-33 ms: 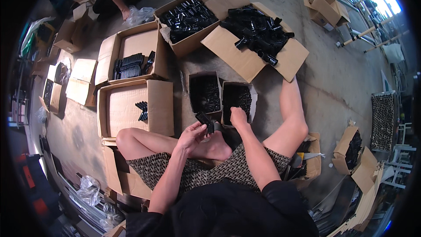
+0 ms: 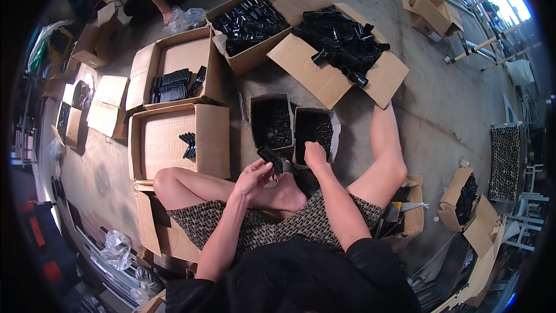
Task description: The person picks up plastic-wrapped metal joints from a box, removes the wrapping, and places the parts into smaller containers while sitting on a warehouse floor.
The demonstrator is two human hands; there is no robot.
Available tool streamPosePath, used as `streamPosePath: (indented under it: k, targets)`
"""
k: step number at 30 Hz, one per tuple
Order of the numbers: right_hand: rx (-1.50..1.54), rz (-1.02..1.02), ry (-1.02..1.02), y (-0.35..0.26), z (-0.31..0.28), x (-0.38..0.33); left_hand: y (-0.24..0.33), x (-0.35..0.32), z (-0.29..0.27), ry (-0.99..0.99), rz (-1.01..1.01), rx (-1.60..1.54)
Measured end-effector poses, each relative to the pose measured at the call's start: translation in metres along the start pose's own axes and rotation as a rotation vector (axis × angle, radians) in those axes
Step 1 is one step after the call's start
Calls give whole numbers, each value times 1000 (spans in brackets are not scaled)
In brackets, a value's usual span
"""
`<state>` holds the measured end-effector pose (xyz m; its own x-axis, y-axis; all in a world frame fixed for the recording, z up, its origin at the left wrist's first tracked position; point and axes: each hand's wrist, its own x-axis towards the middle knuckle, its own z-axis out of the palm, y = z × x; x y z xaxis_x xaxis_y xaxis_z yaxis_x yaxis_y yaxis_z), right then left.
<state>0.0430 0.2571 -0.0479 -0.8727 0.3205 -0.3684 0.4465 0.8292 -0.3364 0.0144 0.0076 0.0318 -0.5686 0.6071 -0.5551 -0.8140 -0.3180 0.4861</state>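
My left hand (image 2: 253,178) is closed on a black tubular fitting (image 2: 271,159), held between thumb and fingers above my bent leg. My right hand (image 2: 315,155) dips over the near edge of a small carton (image 2: 335,120) of small black parts. Its fingers are curled, their tips hidden, and whatever they pinch cannot be made out. Touching that carton on the left is a second small carton (image 2: 252,115), also holding small dark parts. Left of my hands, a large carton (image 2: 212,139) lies with a few black fittings (image 2: 188,145) lined up inside it.
Beyond are a carton (image 2: 135,78) with a row of black fittings and two heaped cartons, one (image 2: 242,65) left, one (image 2: 301,66) right with flaps spread. At far left a co-worker's hand (image 2: 168,16) touches clear plastic. Metal tubing (image 2: 463,52) stands at right.
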Motion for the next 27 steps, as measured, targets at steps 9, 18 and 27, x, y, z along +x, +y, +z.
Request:
streamPosePath:
  k: [9,18,27]
  targets:
    - [-75,-94,-153,3,-13,-7,-10,16,-18,190,192,-9]
    - [-134,-90,-100,-7,-19,-19,-8,17,-10,282,257,75]
    - [438,60,-44,-2,-43,-17,-14,23,-14,256,267,106]
